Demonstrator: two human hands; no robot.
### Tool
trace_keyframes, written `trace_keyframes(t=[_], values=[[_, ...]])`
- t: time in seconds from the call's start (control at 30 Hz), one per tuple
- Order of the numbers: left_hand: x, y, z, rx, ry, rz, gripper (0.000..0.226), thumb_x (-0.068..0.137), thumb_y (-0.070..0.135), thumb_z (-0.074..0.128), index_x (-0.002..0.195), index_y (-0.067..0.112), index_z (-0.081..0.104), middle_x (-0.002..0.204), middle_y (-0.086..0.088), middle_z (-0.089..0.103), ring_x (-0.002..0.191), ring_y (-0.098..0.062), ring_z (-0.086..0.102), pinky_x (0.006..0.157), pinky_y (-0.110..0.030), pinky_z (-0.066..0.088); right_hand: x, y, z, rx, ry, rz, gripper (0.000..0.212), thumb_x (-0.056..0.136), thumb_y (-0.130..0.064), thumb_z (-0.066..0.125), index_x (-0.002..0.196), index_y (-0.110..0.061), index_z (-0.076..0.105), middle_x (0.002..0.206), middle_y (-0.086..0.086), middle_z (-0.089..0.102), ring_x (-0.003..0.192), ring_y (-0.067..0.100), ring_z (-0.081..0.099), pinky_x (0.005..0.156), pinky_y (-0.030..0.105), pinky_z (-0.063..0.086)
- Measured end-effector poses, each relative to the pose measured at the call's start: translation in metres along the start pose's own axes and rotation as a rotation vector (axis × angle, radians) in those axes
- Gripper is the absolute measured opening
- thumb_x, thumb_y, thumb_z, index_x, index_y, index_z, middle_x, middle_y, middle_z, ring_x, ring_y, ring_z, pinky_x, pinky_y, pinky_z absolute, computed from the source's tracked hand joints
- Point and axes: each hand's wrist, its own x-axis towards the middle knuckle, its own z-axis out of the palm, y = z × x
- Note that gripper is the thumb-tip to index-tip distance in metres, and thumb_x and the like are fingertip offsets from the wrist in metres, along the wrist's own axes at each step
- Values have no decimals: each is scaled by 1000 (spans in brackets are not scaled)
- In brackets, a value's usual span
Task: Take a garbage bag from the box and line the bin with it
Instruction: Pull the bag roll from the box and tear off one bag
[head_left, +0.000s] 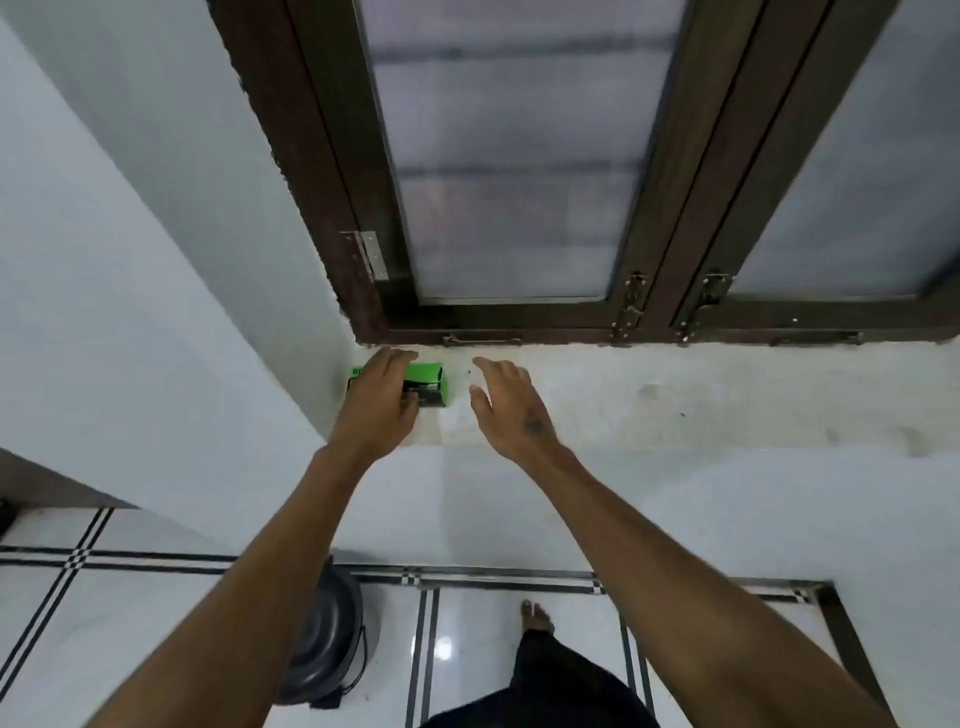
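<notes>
Green box (427, 383) sits at the sill's (675, 395) left end, in the wall corner. Left hand (382, 402) lies over it, fingers curled at its open front; cannot tell if gripping. Right hand (511, 402) hovers beside, fingers loose, holding nothing. Grey bin (327, 639) on floor below.

A dark brown wooden window frame (358, 171) with frosted glass panes (514, 156) fills the upper part of the view, with a silver metal hinge (373, 259) on its left edge and metal latches (631, 306) along the bottom rail. Below it runs a pale, stained stone sill (701, 400) set between white painted walls (130, 291). Lower down lies a glossy white tiled floor with black stripe borders (467, 644).
</notes>
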Motion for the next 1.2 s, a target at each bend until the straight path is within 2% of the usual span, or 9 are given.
trace_keyframes(t=[0.13,0.27,0.4,0.5,0.77,0.93,1.0,1.1,1.2], values=[[13,-13,17,59,-74,-105,54,94,30,60,143,9,50,148,-16,50,142,-40,38,114,-51,35,22,17,14,126,-77,91,39,103,-21,41,141,-13,50,135,12,58,124,26,53,102,39,48],[17,-21,20,32,-123,-159,70,91,59,39,145,18,48,150,-9,50,144,-38,35,117,-52,24,42,16,23,338,-155,192,31,99,-23,51,127,-12,61,105,11,71,92,23,64,81,32,51],[13,-33,25,74,-105,-38,66,89,38,67,148,16,47,148,-11,52,140,-39,40,116,-55,27,54,7,23,581,-236,249,25,95,-23,61,118,-15,64,89,0,66,74,15,62,64,34,58],[16,-41,29,67,-13,7,65,84,21,77,145,16,53,138,-11,60,131,-37,50,111,-56,34,56,8,25,670,-235,312,25,91,-18,68,115,-11,65,84,-1,64,65,9,61,53,25,57],[16,-48,32,21,67,82,62,79,21,81,137,20,61,125,-7,66,118,-34,58,106,-56,39,64,11,22,777,-312,336,36,85,2,71,119,-8,63,109,23,65,83,23,66,65,34,60],[9,-44,38,-27,84,24,60,78,27,82,134,27,63,124,-1,67,120,-29,52,110,-74,18,59,7,21,787,-324,324,39,82,10,65,115,-11,65,109,20,63,88,23,65,76,43,61],[8,-40,40,-86,82,22,58,79,26,81,134,26,63,125,-2,66,119,-31,53,110,-73,26,56,10,19,788,-288,325,34,84,7,68,112,-12,66,103,15,62,87,20,65,75,40,63],[15,-37,38,-173,61,66,55,81,27,77,134,20,64,124,-8,68,114,-35,57,95,-56,49,57,19,15,735,-237,331,29,81,-3,75,106,-15,68,98,13,61,83,18,63,78,41,62],[16,-32,37,-146,28,100,57,78,29,78,133,22,65,123,-6,68,112,-33,59,91,-49,51,54,24,9,684,-268,357,38,72,-13,78,108,-17,69,102,11,67,90,20,66,84,39,60]])
